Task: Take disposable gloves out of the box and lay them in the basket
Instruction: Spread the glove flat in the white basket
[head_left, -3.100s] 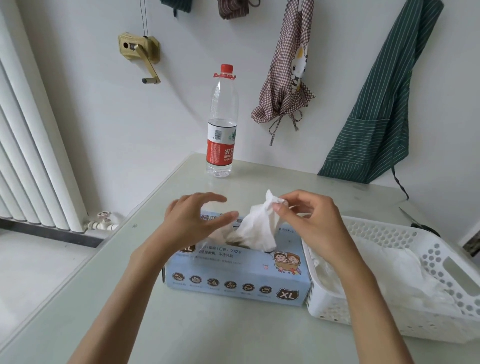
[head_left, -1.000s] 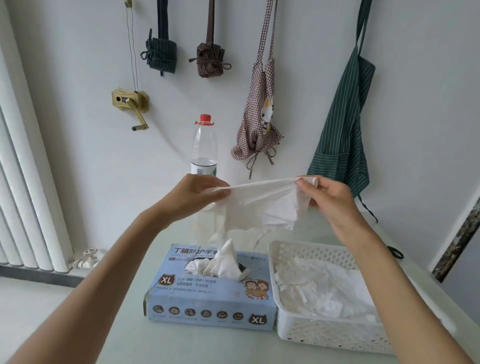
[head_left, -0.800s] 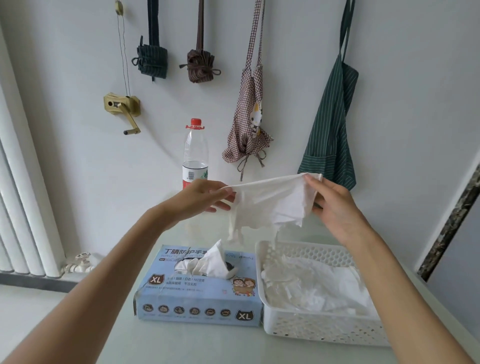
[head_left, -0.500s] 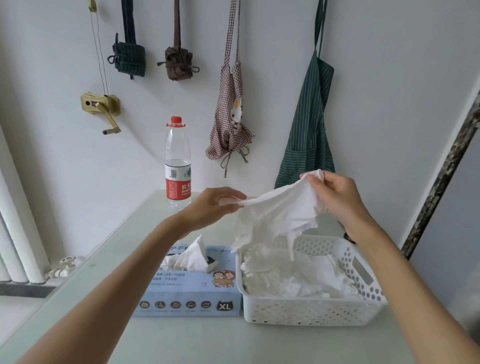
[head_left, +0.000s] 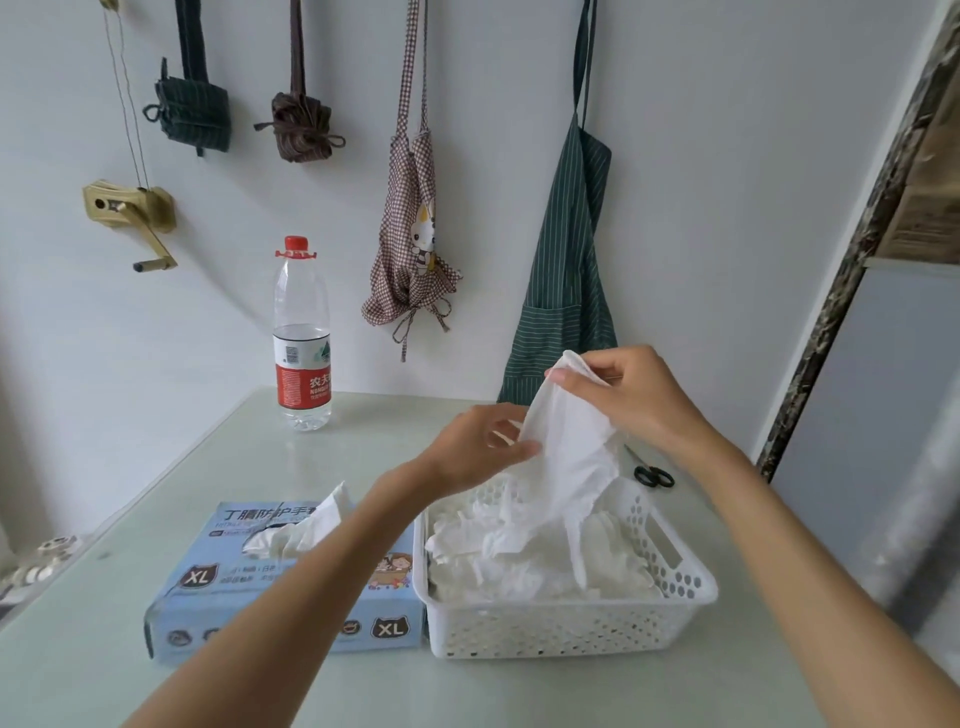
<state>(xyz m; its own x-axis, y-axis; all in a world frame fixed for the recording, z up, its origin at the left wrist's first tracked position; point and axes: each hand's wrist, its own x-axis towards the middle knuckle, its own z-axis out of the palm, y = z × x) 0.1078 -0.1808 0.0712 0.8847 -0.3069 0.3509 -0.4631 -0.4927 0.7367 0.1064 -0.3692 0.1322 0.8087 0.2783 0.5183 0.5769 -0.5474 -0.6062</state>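
A white disposable glove (head_left: 569, 457) hangs over the white perforated basket (head_left: 571, 623), its fingers touching the pile of gloves (head_left: 519, 556) inside. My right hand (head_left: 631, 397) pinches the glove's cuff at the top. My left hand (head_left: 475, 447) grips the glove's left edge, lower down. The blue glove box (head_left: 228, 582) marked XL lies just left of the basket, with another white glove (head_left: 306, 527) poking out of its slot. My left forearm crosses over the box's right half.
A water bottle (head_left: 302, 338) with a red label stands at the table's back left. Black scissors (head_left: 652, 474) lie behind the basket. Aprons (head_left: 563, 260) and cloth bundles hang on the wall. A dark door frame (head_left: 852, 270) runs down the right.
Both hands have carried the glove right and down, from stretched out above the box to hanging over the basket. The hands have come closer together, and the glove's fingers now touch the pile.
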